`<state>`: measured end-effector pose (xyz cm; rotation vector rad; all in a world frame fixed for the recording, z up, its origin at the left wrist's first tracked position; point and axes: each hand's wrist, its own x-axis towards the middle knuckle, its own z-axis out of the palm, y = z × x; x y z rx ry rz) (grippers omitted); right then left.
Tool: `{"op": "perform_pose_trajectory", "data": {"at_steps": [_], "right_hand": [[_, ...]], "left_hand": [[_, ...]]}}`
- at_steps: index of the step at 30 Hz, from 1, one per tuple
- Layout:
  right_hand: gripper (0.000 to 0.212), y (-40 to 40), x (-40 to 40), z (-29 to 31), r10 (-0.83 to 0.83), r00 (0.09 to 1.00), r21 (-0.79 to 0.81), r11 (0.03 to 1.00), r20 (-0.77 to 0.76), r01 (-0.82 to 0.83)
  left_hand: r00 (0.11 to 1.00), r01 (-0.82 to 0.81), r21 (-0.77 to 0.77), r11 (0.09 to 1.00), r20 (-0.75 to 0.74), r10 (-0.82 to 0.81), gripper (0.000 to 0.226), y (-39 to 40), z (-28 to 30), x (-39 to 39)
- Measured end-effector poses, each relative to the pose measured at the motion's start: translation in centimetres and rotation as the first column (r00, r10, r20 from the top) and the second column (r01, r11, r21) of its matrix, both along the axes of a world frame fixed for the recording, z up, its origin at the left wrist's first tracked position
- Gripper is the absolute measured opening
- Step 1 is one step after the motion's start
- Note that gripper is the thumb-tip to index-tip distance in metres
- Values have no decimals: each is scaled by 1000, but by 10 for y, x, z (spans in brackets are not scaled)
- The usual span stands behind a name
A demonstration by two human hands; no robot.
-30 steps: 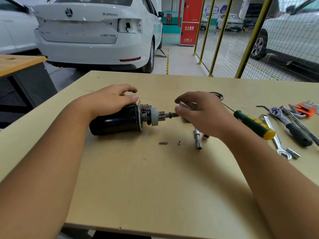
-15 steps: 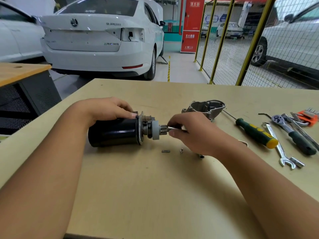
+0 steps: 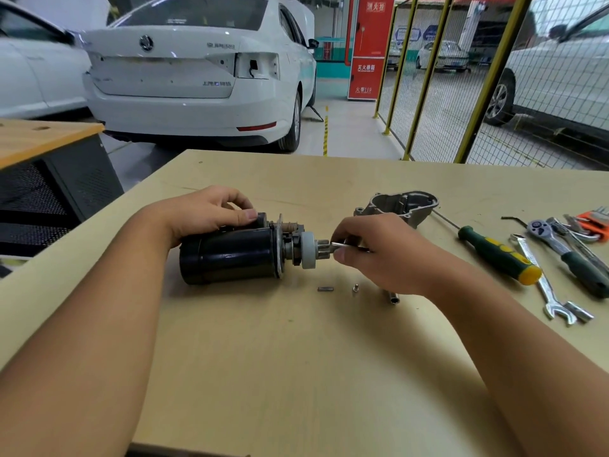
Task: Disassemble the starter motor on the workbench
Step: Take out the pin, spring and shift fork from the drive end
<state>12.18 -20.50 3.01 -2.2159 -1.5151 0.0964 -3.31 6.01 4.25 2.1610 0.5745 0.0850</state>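
I see the starter motor (image 3: 230,250) lying on its side on the workbench (image 3: 296,374), nose housing (image 3: 400,207) already off and set behind. My left hand (image 3: 211,209) curls over the body, steadying it. My right hand (image 3: 372,255) pinches a thin metal tool (image 3: 341,244) at the pinion gear (image 3: 321,247). I judge the pinion's retainer comes next, calling for a firm brace.

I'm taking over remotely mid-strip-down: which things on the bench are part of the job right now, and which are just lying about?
In use:
- starter motor, steadied by the left hand
- slim metal tool pinched in the right hand at the pinion end
- removed end housing, small pin, screw

Lying about:
- green screwdriver
- ratchet
- open-end spanner
- orange hex key set
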Motion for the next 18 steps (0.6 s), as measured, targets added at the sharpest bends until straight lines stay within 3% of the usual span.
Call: {"op": "perform_pose_trajectory", "data": {"at_steps": [4, 8, 14, 18], "right_hand": [[6, 2, -2, -5, -39, 999, 33, 999, 25, 39], [10, 5, -3, -10, -45, 996, 86, 996, 71, 39], [13, 12, -8, -11, -69, 996, 274, 960, 63, 49], [13, 24, -14, -7, -102, 991, 473, 871, -91, 133]], "left_hand": [[1000, 2, 115, 993, -2, -2, 38, -3, 2, -2], [996, 87, 212, 973, -5, -88, 67, -19, 12, -3], [951, 308, 315, 898, -140, -276, 106, -48, 20, 6], [963, 253, 358, 899, -9, -268, 66, -55, 22, 8]]}}
